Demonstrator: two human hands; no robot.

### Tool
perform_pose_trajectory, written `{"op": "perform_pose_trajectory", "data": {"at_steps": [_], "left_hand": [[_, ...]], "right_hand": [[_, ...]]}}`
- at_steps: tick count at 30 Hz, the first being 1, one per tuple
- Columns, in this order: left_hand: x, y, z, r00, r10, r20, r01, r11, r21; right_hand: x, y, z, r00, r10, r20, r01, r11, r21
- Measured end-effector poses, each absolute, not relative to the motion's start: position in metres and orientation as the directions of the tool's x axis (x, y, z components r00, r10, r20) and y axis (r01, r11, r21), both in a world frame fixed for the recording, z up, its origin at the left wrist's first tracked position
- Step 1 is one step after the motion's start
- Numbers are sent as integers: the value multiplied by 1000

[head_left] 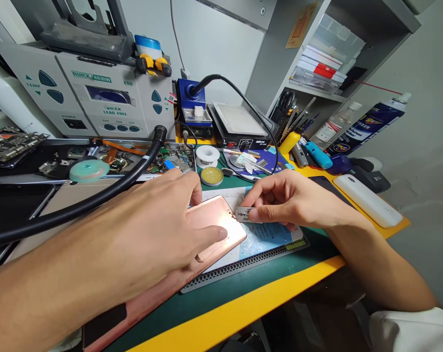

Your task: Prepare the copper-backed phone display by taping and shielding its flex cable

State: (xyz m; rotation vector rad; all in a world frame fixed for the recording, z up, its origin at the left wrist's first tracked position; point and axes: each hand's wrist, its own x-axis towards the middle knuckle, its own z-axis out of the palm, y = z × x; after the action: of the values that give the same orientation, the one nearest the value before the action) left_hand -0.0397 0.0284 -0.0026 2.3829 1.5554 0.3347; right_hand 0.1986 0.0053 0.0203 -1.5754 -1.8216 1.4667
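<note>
My left hand (162, 210) holds down a copper-coloured metal panel (206, 215), thumb pressed on its shiny face and fingers along its far side. The panel runs from the middle of the view to the lower left, partly hidden by my forearm. My right hand (283, 200) pinches a thin razor blade (245, 214) between thumb and fingers. The blade is beside the panel's right end; whether they touch I cannot tell. Under the panel's end lies a printed blue-and-white sheet (268, 239) on a grey perforated board (239, 269).
A grey hot-air station (107, 110) stands at the back left, its black hose (107, 195) crossing above my left arm. Circuit boards (177, 154), a solder spool (207, 154) and a round tin (211, 176) sit behind my hands. A spray can (368, 127) stands right.
</note>
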Motion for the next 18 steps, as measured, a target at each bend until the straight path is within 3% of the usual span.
{"op": "perform_pose_trajectory", "data": {"at_steps": [14, 18], "left_hand": [[-36, 27, 7, 364, 930, -45, 883, -329, 336], [-39, 25, 7, 392, 920, -14, 860, -361, 361]], "right_hand": [[201, 5, 20, -366, 858, -361, 526, -129, -841], [201, 6, 20, -376, 857, -352, 500, -132, -856]]}}
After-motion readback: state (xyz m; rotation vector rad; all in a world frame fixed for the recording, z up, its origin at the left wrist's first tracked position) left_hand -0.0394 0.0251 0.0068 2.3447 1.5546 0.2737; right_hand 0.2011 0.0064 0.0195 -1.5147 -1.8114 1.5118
